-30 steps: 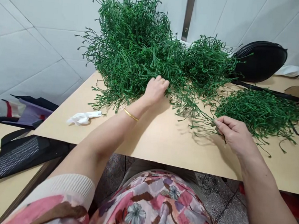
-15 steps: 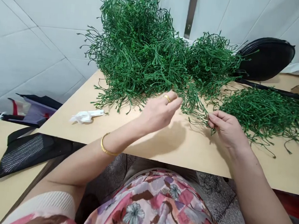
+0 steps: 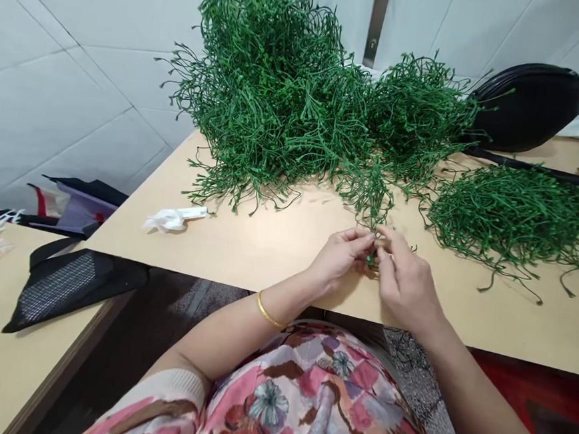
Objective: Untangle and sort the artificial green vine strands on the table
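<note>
Overlapping black bag (image 3: 533,109): green stems (image 3: 418,113)

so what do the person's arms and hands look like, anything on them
Neither hand is gloved. The left hand has a thin gold bangle at its wrist, and that arm's floral sleeve, pink and brown on a pale ground, ends in a ribbed cream cuff near the elbow. The right hand shows no jewellery, and no sleeve is visible on its forearm.
</note>
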Available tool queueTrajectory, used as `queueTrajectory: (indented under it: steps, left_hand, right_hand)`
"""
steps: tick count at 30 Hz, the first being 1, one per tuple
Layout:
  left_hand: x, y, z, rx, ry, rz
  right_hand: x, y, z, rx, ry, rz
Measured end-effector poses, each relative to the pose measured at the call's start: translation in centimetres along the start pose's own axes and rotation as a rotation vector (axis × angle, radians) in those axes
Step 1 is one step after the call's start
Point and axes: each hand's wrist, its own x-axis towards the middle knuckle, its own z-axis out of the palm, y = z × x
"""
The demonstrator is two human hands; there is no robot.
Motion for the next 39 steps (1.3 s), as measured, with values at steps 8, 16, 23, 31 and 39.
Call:
queueTrajectory:
  steps: [8,16,23,31,39]
  left_hand:
    - [0.3,-0.2,-0.6,-0.092,0.042,-0.016]
    - [0.6,-0.1,-0.4,0.042,0.126,0.113]
    - [0.2,0.2,-1.1,0.132,0.104,0.104]
    - [0.1,0.5,-1.6,0.178,0.023,0.071]
    - [0.0,0.6,-1.8,0.154,-0.035,0.04]
  right_hand:
    - [-1.3,-0.3,1.8,-0.626,-0.01,-0.38]
    - [-2.8,-1.4,1.2,-0.829,-0.066,-0.221]
    - [-3.0,-0.2,-0.8,-0.529,-0.01,-0.147]
    - [0.0,0.9,-1.4,-0.239,0.005,-0.156]
    - [0.6,2.0,1.3,-0.327,0.047,-0.134]
